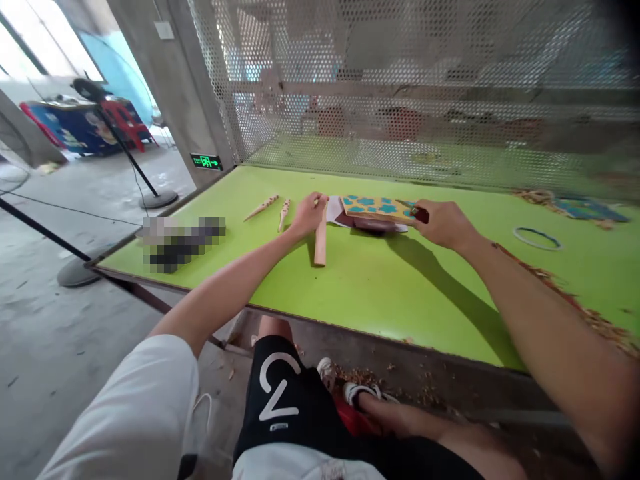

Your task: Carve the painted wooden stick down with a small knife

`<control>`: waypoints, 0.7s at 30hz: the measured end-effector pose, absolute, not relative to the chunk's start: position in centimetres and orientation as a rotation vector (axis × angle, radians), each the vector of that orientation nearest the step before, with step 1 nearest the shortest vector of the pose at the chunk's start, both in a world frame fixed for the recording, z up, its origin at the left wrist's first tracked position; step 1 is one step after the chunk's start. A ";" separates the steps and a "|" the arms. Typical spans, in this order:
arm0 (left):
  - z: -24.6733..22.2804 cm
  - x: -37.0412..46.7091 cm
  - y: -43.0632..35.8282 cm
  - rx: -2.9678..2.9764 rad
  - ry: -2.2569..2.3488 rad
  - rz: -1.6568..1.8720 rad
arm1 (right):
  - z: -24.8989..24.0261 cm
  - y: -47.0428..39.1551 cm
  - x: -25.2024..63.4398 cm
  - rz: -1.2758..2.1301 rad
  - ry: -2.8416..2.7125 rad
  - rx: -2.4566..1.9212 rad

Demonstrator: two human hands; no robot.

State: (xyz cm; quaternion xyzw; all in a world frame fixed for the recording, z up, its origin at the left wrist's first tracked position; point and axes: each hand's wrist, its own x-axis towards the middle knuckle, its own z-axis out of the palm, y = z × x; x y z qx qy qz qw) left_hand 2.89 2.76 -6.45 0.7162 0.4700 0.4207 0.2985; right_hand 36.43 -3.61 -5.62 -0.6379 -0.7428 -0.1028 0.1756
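Pale, bare wood: narrow flat-sided strip (321,245), straight-edged, pinched near its far end in the left hand (308,217), its near end pointing toward the table's front edge. Right hand (440,223) closed on the right end of a yellow oblong piece (375,207) with turquoise blotches, located just right of the strip, over the far half of the table. Below this piece: white sheet (334,210), paper-like, and a dark brown form (377,225), blurred; material and any contact with the yellow piece not determinable. Tabletop (350,293) smooth, glossy, lime green. Left of the left hand, two slender tapered sticks (263,207) with knobbed, dark-spotted ends lie side by side, apart. Right side: thin pale ring (537,238), lying flat; curled brown shavings (575,300) in a ragged band. Perforated metal screen (400,87) behind; objects beyond it broken up by the holes. Pixelated patch (180,243) at table left masks its contents. Right fingertips partly obscured; small dark detail there unreadable. Right forearm cuts across the shavings and hides part of the tabletop.
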 end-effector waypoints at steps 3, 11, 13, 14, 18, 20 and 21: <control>-6.9 2.8 3.1 1.907 1.327 1.133 | -5.6 -3.9 39.9 -0.273 -1.949 -1.868; -4.2 2.5 1.5 1.949 1.210 1.530 | -4.9 -7.2 44.0 -0.169 -1.569 -1.957; -3.7 2.7 0.6 1.984 1.177 1.715 | -4.6 -8.1 43.7 -0.174 -1.463 -1.958; -3.6 2.8 0.2 2.007 1.187 1.759 | -4.6 -8.5 43.6 -0.176 -1.416 -1.956; -3.9 3.7 -1.5 2.093 1.169 1.722 | -4.6 -10.2 43.9 -0.150 -1.256 -1.935; -4.0 4.1 -2.0 2.088 1.180 1.657 | -4.8 -10.8 44.7 -0.134 -1.170 -1.931; -4.1 4.2 -2.2 2.081 1.192 1.635 | -5.0 -11.1 45.2 -0.128 -1.131 -1.929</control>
